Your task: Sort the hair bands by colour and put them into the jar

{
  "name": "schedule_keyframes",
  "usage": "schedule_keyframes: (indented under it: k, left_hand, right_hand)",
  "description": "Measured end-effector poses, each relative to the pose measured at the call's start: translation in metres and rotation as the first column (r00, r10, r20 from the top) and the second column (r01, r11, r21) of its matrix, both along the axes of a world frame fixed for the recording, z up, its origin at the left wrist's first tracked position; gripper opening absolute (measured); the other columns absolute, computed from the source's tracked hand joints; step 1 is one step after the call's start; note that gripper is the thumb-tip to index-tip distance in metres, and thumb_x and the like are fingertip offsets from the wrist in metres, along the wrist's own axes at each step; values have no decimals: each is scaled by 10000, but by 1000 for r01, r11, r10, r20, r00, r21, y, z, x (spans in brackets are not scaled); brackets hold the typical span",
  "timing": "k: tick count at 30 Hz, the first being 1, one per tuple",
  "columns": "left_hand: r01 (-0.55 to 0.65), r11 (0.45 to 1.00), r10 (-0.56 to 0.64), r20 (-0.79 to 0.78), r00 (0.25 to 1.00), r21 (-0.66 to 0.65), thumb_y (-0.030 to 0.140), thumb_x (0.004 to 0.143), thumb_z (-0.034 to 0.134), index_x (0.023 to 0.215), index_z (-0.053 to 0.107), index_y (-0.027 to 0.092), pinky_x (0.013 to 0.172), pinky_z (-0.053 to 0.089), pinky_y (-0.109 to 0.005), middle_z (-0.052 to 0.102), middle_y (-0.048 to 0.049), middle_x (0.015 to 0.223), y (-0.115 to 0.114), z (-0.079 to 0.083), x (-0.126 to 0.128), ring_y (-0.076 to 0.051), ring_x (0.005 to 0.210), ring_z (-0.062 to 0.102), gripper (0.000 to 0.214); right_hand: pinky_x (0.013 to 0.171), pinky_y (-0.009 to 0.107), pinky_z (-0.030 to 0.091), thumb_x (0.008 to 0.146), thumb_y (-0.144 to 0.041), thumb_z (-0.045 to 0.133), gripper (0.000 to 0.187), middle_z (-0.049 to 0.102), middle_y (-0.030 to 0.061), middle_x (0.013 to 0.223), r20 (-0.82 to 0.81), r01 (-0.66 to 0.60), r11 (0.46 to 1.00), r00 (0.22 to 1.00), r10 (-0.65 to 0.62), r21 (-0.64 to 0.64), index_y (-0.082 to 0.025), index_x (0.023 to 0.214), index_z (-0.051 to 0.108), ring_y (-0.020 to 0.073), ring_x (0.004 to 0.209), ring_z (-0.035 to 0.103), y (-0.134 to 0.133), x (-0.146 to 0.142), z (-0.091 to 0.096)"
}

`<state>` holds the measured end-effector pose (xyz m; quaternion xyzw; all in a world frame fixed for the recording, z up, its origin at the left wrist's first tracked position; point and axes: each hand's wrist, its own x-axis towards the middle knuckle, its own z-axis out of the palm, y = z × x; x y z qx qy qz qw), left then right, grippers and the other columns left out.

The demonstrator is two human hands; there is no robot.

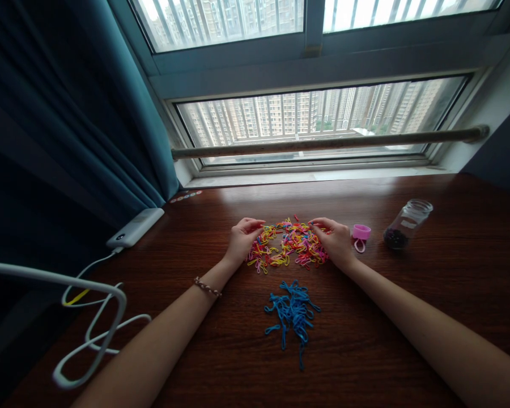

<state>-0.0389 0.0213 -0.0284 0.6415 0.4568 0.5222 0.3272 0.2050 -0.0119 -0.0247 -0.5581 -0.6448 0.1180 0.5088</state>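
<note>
Left hand [243,241] and right hand [336,242] flank the mixed loops [301,243] on the bench [221,362], apart, finger and thumb brought close, likely suiting such small pieces; whether either grips one, can't tell. Blue loops [296,311] sit nearer, separate, presumably so colours don't mingle.

You have one view, worn on your head, facing forward and down past your forearms [165,340] to the bench [221,351], with your left hand [240,241] and right hand [336,242] mid-frame and the window [280,119] beyond.
</note>
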Motion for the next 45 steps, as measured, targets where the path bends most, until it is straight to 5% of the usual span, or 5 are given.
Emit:
schedule_keyframes:
  k: [5, 28, 33, 39, 45]
  left_hand:
    - [-10, 999, 13, -71, 997, 38, 270, 685, 637, 801, 702, 178, 687, 465, -240, 562, -42, 850, 1, 0, 0, -146, 798, 552, 162]
    - [64, 988, -54, 77, 996, -137, 307, 680, 637, 874, 645, 145, 602, 498, -243, 662, -45, 785, -6, 7, 5, -136, 645, 605, 252]
    - [148, 976, -118, 181, 976, -161, 297, 656, 667, 784, 611, 142, 659, 525, -300, 661, -43, 751, -15, 17, 14, -163, 654, 635, 209]
    - [240, 952, -207, 175, 963, -193, 301, 625, 700, 730, 576, 152, 611, 536, -316, 653, -20, 644, -34, 27, 31, -179, 598, 643, 220]
    - [247, 956, -225, 143, 964, -160, 286, 630, 700, 686, 601, 149, 609, 534, -293, 647, -14, 637, -45, 31, 39, -174, 607, 642, 178]
  right_hand:
    - [690, 298, 449, 756, -337, 579, 174, 683, 40, 777, 11, 26, 999, 1000, -27, 34, -201, 789, 682, 192, 729, 617, 0, 0, 1]
    - [628, 280, 446, 801, -296, 515, 184, 640, 47, 740, 7, -86, 993, 996, 86, 85, -172, 790, 650, 161, 647, 574, -4, -3, 7]
    - [702, 288, 476, 791, -288, 540, 153, 665, 51, 810, -56, -252, 965, 965, 256, 75, -184, 820, 648, 172, 740, 610, -14, -15, 15]
    - [788, 320, 488, 800, -257, 541, 152, 675, 45, 915, -95, -523, 849, 844, 529, 77, -216, 880, 664, 179, 860, 621, -29, -32, 21]
    - [782, 305, 488, 795, -226, 553, 131, 671, 40, 882, -45, -524, 844, 846, 532, 115, -235, 811, 682, 167, 844, 618, -31, -34, 23]
